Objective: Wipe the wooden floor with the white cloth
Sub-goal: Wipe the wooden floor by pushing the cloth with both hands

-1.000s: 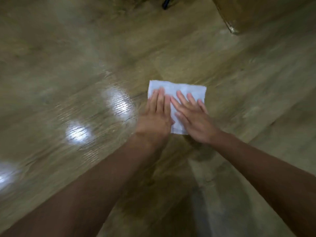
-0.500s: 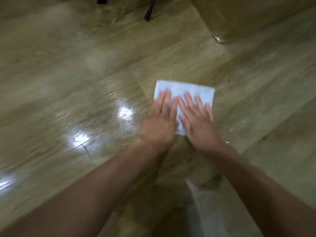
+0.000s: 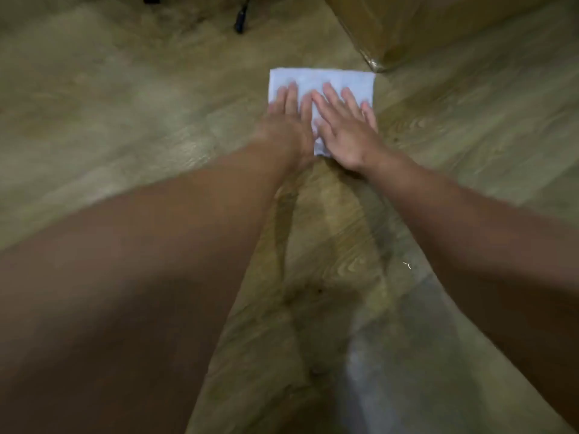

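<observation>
One white cloth (image 3: 322,81) lies flat on the wooden floor (image 3: 125,126), just above the centre of the frame, its long axis running left to right. Both hands press down on its near half with straight fingers pointing to the top of the frame: the left hand (image 3: 289,120) and the right hand (image 3: 346,131) lie side by side, touching. Just beyond the cloth's upper right corner stands what looks like a brown box (image 3: 413,26), though blur hides its detail.

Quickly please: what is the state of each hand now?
Left hand: open, fingers flat on the white cloth.
Right hand: open, fingers flat on the same cloth.
</observation>
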`<state>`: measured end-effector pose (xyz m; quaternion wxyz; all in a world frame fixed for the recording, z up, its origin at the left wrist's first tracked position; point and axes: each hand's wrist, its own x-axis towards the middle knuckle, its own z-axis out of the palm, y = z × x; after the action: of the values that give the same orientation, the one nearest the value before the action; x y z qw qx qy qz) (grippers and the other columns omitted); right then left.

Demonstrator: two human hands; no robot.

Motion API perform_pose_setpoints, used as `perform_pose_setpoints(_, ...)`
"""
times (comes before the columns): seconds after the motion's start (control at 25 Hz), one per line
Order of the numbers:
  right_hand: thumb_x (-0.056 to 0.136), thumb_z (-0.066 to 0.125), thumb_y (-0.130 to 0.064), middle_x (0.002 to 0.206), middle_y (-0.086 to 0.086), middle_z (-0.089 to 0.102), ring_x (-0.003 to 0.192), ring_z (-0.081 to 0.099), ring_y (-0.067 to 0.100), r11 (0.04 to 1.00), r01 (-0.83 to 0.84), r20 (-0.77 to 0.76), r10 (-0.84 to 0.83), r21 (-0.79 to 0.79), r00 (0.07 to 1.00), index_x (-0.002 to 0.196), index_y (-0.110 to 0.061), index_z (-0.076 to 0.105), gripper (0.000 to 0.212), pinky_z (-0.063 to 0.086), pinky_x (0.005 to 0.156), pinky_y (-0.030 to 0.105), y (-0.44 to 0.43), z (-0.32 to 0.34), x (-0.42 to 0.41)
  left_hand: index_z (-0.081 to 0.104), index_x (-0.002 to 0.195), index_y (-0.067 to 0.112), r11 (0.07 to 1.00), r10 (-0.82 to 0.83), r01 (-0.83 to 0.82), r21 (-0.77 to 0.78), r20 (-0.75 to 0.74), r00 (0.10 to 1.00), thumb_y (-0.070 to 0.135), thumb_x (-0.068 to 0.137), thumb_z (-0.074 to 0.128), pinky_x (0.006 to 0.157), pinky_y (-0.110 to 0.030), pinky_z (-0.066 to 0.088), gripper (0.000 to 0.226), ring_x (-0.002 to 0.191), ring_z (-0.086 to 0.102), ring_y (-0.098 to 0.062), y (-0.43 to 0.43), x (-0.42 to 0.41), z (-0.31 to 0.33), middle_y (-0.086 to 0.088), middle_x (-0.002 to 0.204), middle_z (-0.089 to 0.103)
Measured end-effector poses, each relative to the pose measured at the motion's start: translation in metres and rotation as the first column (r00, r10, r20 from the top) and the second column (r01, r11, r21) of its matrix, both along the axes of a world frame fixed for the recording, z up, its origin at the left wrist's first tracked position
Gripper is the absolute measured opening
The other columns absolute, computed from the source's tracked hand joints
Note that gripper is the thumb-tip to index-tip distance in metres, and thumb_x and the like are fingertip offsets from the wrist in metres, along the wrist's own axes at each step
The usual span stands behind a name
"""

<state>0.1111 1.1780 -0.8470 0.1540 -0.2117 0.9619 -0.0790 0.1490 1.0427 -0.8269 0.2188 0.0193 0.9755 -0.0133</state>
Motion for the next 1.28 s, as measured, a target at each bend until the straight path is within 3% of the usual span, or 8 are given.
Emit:
perform_pose_setpoints(0.16,0.103,0.020,-0.040,0.161,-0.011,-0.001,0.148,-0.004,0.015,0.998,0.053,-0.027,-0.052,0.020,0.998,0.152,-0.032,0.008,0.051,-0.003,0.117,0.041,0.035,0.011,0.107,-0.002,0.149,-0.001,0.976,-0.209,0.208,0.057,0.013,0.978,0.031,0.101,0.018,0.118,-0.051,0.000,0.062,0.143,-0.013,-0.044,0.025,0.081,0.014,-0.027,0.156,-0.008)
perform_pose_setpoints(0.32,0.102,0.025,-0.041,0.160,-0.013,-0.002,0.148,-0.003,0.016,0.998,-0.031,0.060,0.027,0.057,0.998,0.151,-0.036,0.006,0.053,-0.001,0.116,0.042,0.062,0.020,0.147,-0.009,0.150,0.001,0.986,-0.049,0.033,0.164,0.098,0.994,0.028,0.102,0.020,0.120,-0.046,0.002,0.062,0.145,-0.014,-0.036,0.046,0.156,0.030,-0.023,0.156,-0.015)
perform_pose_setpoints(0.44,0.101,0.024,-0.044,0.160,-0.015,-0.004,0.148,-0.004,0.016,0.995,-0.091,0.080,0.087,0.048,0.993,0.150,-0.040,0.004,0.053,-0.002,0.116,0.042,0.051,0.015,0.087,-0.003,0.152,0.004,0.969,0.086,-0.103,0.227,0.081,0.993,0.033,0.102,0.029,0.120,-0.047,0.001,0.066,0.146,-0.009,-0.034,0.043,0.110,0.031,-0.019,0.158,-0.010)
perform_pose_setpoints(0.64,0.101,0.016,-0.044,0.160,-0.016,-0.007,0.147,-0.009,0.015,0.996,-0.030,0.026,0.028,0.086,0.999,0.150,-0.040,0.001,0.052,-0.006,0.116,0.041,0.029,0.000,0.017,-0.005,0.149,-0.002,0.997,-0.047,0.053,-0.048,0.125,0.991,0.034,0.100,0.022,0.117,-0.056,-0.002,0.066,0.141,-0.013,-0.049,0.044,0.022,0.009,-0.028,0.155,-0.010)
perform_pose_setpoints(0.76,0.101,0.017,-0.042,0.160,-0.015,-0.009,0.147,-0.011,0.014,0.999,-0.021,0.079,0.018,0.043,0.997,0.151,-0.038,0.001,0.052,-0.008,0.116,0.041,0.026,0.012,0.023,-0.010,0.147,-0.007,0.999,-0.048,0.049,-0.009,0.074,0.996,0.031,0.102,0.014,0.118,-0.052,-0.001,0.064,0.142,-0.015,-0.047,0.034,0.032,0.013,-0.030,0.154,-0.012)
perform_pose_setpoints(0.88,0.102,0.020,-0.040,0.160,-0.013,-0.008,0.147,-0.011,0.016,1.000,-0.010,0.098,0.008,0.022,0.995,0.152,-0.034,0.002,0.053,-0.008,0.115,0.041,0.047,0.017,0.079,-0.005,0.148,-0.007,0.992,-0.070,0.066,0.111,0.030,0.997,0.030,0.102,0.021,0.118,-0.053,0.001,0.064,0.143,-0.007,-0.048,0.046,0.073,0.014,-0.034,0.153,-0.007)
perform_pose_setpoints(1.0,0.103,0.021,-0.038,0.160,-0.013,-0.011,0.146,-0.015,0.016,1.000,0.001,0.138,-0.002,0.011,0.990,0.151,-0.034,-0.001,0.054,-0.011,0.115,0.042,0.071,0.021,0.135,-0.009,0.148,-0.004,0.986,-0.121,0.118,0.118,0.021,0.992,0.036,0.100,0.025,0.119,-0.050,0.001,0.071,0.143,-0.011,-0.046,0.056,0.118,0.008,-0.034,0.153,-0.010)
perform_pose_setpoints(1.28,0.102,0.024,-0.036,0.159,-0.013,-0.016,0.146,-0.016,0.018,0.996,0.031,0.221,-0.048,0.078,0.974,0.150,-0.037,-0.004,0.056,-0.009,0.115,0.043,0.049,0.020,0.088,-0.013,0.148,-0.002,0.994,-0.091,0.088,0.059,0.045,0.995,0.039,0.101,0.021,0.119,-0.047,-0.003,0.071,0.143,-0.017,-0.042,0.045,0.084,0.008,-0.034,0.152,-0.016)
